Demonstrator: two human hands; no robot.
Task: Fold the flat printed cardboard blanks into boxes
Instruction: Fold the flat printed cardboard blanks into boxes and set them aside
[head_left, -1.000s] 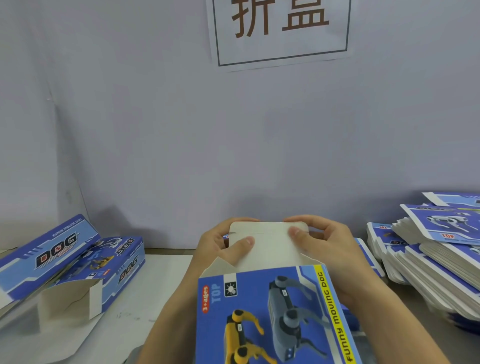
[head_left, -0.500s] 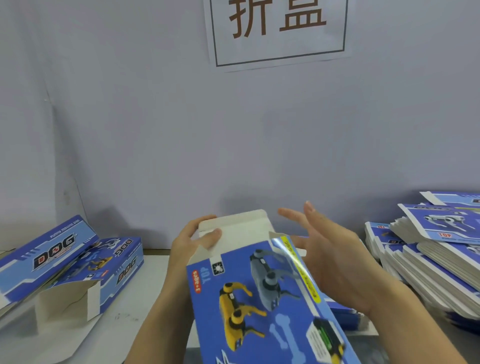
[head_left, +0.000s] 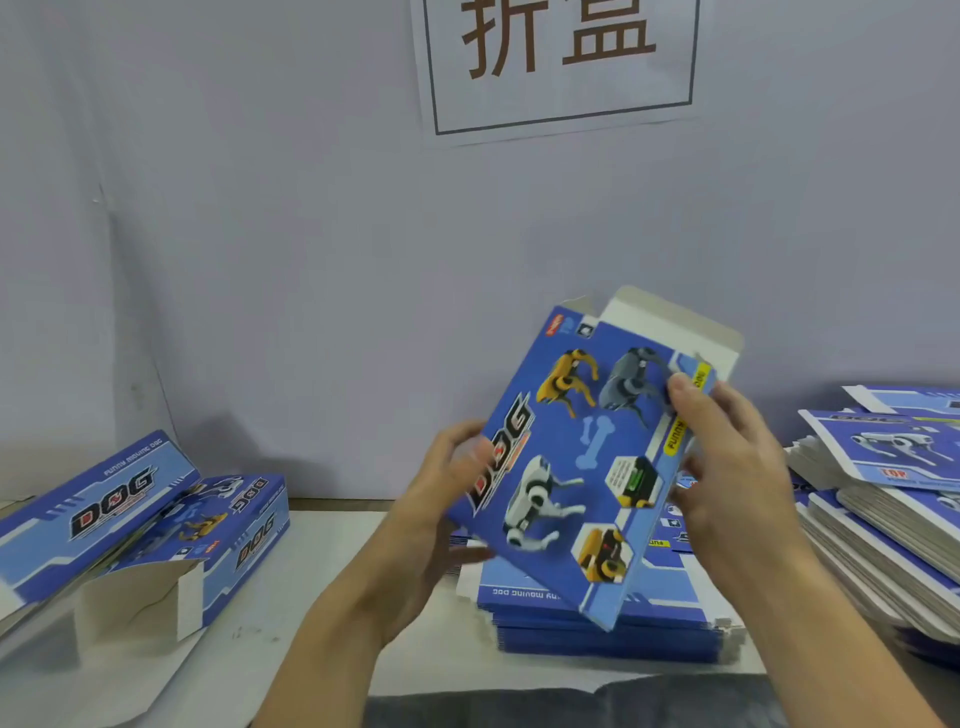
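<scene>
Here both hands, left hand and right hand, apparently grip the tilted box by its edges.

Box now lifted to frame centre-right, turned diagonal, front face showing; right hand back gripping right edge; left hand shifted to left edge.

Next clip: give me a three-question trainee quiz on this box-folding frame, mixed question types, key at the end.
1. True or false: the box held up in the air has its white top flap tucked shut.
2. Where do the folded boxes lie? A) left of the person B) on the right-hand stacks C) under the wall sign
3. Fill in: the right hand grips the held box by its ____ edge.

Key: 1 false, the flap stands open. 2 A. 3 right; the left hand holds the opposite edge.
</scene>
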